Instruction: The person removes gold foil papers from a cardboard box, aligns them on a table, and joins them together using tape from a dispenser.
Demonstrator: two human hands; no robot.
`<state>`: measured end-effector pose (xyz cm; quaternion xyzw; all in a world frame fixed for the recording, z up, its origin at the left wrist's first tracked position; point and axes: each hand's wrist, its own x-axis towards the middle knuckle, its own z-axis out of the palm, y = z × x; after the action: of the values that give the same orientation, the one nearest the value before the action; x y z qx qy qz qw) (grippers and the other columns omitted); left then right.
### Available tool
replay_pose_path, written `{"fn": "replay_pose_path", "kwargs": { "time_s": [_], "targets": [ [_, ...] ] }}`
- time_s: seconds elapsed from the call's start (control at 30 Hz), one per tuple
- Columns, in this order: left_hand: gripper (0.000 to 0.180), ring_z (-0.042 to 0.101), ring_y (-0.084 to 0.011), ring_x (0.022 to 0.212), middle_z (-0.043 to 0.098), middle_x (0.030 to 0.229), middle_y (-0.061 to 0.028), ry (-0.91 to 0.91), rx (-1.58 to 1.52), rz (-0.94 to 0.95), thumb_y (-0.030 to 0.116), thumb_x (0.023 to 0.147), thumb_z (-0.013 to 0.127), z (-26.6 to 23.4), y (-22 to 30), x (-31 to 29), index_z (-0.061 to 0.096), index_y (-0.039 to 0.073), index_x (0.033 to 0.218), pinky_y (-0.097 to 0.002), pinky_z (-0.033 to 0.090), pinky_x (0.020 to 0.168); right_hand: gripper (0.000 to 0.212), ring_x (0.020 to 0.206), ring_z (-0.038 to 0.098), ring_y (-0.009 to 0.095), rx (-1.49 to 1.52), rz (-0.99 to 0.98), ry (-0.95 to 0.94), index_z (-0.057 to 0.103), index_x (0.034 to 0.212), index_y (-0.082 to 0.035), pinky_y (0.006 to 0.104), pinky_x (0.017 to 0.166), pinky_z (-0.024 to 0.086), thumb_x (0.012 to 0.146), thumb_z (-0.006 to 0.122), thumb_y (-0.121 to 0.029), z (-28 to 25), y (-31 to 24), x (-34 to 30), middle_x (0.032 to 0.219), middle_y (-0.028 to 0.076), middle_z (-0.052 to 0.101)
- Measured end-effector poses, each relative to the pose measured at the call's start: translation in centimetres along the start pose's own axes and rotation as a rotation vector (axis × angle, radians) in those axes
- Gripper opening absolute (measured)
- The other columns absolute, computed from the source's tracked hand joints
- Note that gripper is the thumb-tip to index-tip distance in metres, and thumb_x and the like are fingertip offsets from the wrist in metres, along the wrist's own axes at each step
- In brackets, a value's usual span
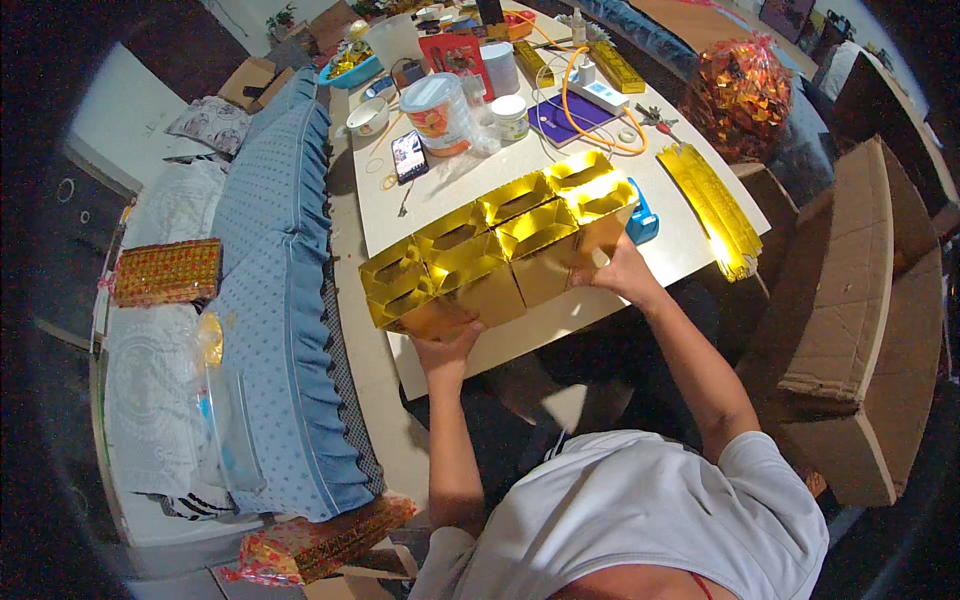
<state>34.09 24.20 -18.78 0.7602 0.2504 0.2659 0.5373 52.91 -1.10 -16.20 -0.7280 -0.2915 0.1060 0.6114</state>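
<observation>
Between my two hands is a block of shiny gold foil paper boxes (505, 240), set side by side in two rows with hollow tops facing up. My left hand (447, 350) grips its near left end, thumb against the gold side. Around the right end, my right hand (622, 272) is closed on the side wall, its fingers partly hidden behind the foil. The block is over the near part of the white table (385, 225); whether it rests on the top or is lifted, I cannot tell. A blue object (643, 212) shows just behind its right end.
A stack of flat gold foil sheets (712, 205) lies at the table's right. Farther back are a phone (409, 157), a plastic tub (436, 112), a purple pad (570, 118) and an orange cable (568, 95). An open cardboard box (840, 300) stands right, a blue-covered sofa (275, 270) left.
</observation>
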Motion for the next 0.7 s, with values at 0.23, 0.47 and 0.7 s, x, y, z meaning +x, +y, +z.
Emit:
{"fn": "replay_pose_path", "kwargs": {
  "time_s": [0.23, 0.47, 0.7],
  "targets": [
    [0.074, 0.059, -0.0237, 0.104, 0.06, 0.114, -0.013, 0.096, -0.134, -0.009, 0.01, 0.067, 0.087, 0.7, 1.4, -0.5, 0.045, -0.001, 0.127, -0.035, 0.048, 0.094, 0.083, 0.118, 0.053, 0.022, 0.136, 0.009, 0.057, 0.044, 0.132, -0.004, 0.036, 0.103, 0.041, 0.064, 0.088, -0.02, 0.5, 0.2, 0.1, 0.124, 0.009, 0.057],
    [0.066, 0.061, -0.023, 0.1, 0.062, 0.11, -0.0106, 0.096, -0.094, -0.033, 0.012, 0.069, 0.085, 1.2, 1.1, -0.7, 0.049, 0.001, 0.123, -0.0346, 0.049, 0.09, 0.08, 0.114, 0.056, 0.023, 0.121, 0.078, 0.06, 0.042, 0.132, -0.003, 0.0362, 0.1, 0.044, 0.068, 0.085, -0.02, 0.9, -1.7, -0.4, 0.122, 0.011, 0.058],
    [0.059, 0.061, -0.0203, 0.095, 0.063, 0.106, -0.0079, 0.072, -0.149, -0.008, 0.018, 0.068, 0.087, 1.1, -0.4, -0.7, 0.056, 0.002, 0.114, -0.0341, 0.049, 0.087, 0.072, 0.109, 0.057, 0.022, 0.141, 0.061, 0.044, 0.043, 0.128, -0.003, 0.0357, 0.097, 0.045, 0.07, 0.083, -0.019, 1.5, 0.2, -0.5, 0.116, 0.01, 0.06]
  ]
}}
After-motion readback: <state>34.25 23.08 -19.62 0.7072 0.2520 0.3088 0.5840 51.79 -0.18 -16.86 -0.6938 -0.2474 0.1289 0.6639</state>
